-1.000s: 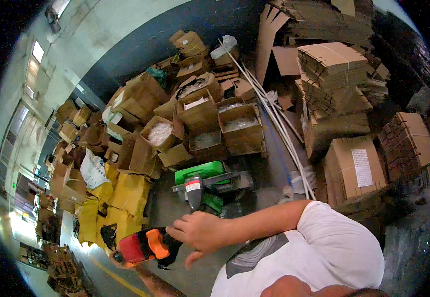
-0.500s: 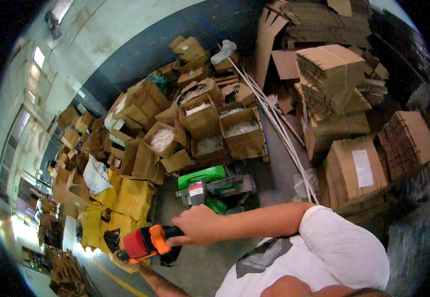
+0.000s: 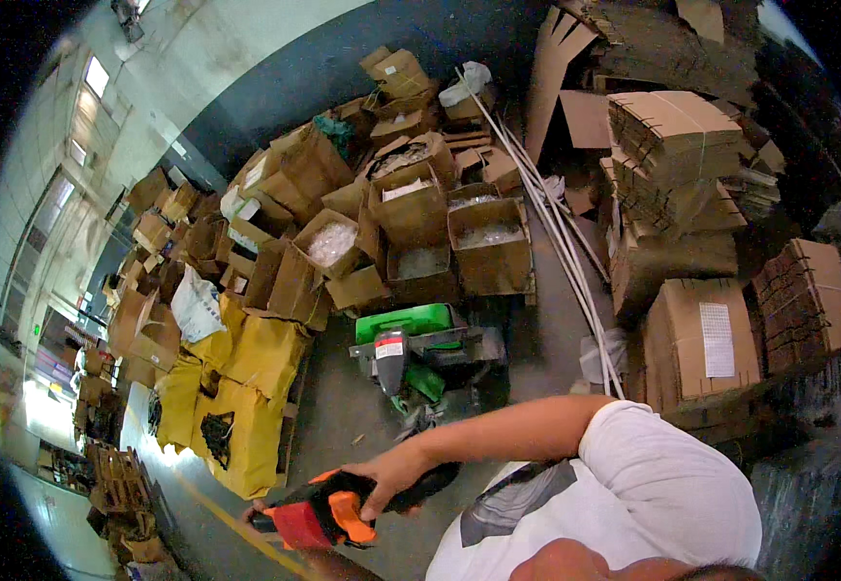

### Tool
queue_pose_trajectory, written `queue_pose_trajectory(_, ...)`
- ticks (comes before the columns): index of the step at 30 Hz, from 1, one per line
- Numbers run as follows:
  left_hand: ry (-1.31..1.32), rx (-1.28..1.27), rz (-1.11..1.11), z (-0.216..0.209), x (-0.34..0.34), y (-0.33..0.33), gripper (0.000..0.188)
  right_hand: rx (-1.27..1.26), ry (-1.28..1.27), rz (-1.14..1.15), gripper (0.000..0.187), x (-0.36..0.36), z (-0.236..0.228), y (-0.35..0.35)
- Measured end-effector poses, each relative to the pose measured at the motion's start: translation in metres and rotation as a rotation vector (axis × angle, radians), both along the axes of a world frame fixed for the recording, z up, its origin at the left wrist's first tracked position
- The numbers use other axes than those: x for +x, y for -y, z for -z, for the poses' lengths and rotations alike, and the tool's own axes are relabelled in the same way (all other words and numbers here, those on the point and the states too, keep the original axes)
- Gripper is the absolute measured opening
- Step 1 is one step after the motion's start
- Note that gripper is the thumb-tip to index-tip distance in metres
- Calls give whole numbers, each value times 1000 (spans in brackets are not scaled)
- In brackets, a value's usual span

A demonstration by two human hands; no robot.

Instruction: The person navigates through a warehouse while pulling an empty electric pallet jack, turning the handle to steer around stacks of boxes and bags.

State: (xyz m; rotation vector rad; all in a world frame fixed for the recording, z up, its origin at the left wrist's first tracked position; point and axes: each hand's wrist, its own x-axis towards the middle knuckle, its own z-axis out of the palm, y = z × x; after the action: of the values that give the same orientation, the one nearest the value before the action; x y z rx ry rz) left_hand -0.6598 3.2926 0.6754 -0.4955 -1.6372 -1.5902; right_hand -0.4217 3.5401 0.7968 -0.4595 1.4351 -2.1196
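Observation:
A red, orange and black hand-held power tool [image 3: 299, 524] is held low in front of my body, its red end pointing left. My right hand [image 3: 393, 476] is closed round the black part at its near end, next to the orange piece. My left hand [image 3: 258, 509] grips the tool's far left end; most of that hand is hidden behind it. Just beyond my right forearm stands a green and black machine [image 3: 406, 322]. A dark grey upright part with a red and white label [image 3: 390, 358] rises from it.
Open cardboard boxes [image 3: 488, 254], some holding clear plastic, crowd the far side. Yellow wrapped bundles [image 3: 246, 407] lie on a pallet at left. Long white poles [image 3: 565, 247] lean at centre right. Stacks of flattened cartons [image 3: 677, 145] and a tied carton bundle [image 3: 696, 339] stand at right.
The power tool and both hands have moved down, closer to my body. My right hand no longer overlaps the labelled part of the machine. The whole view has shifted slightly.

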Motion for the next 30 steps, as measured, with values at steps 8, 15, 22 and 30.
queue_pose_trajectory(8,-4,-14,-35,11,25,23,17,6,-355,148,91,-8,21,14)
queue_pose_trajectory(15,-37,22,-63,21,35,39,17,221,-197,51,83,21,-5,16)
queue_pose_trajectory(22,-55,43,-91,21,31,46,17,53,-314,14,91,7,-4,19)
queue_pose_trajectory(30,-46,47,-148,20,50,41,17,325,-318,-9,111,11,37,47)
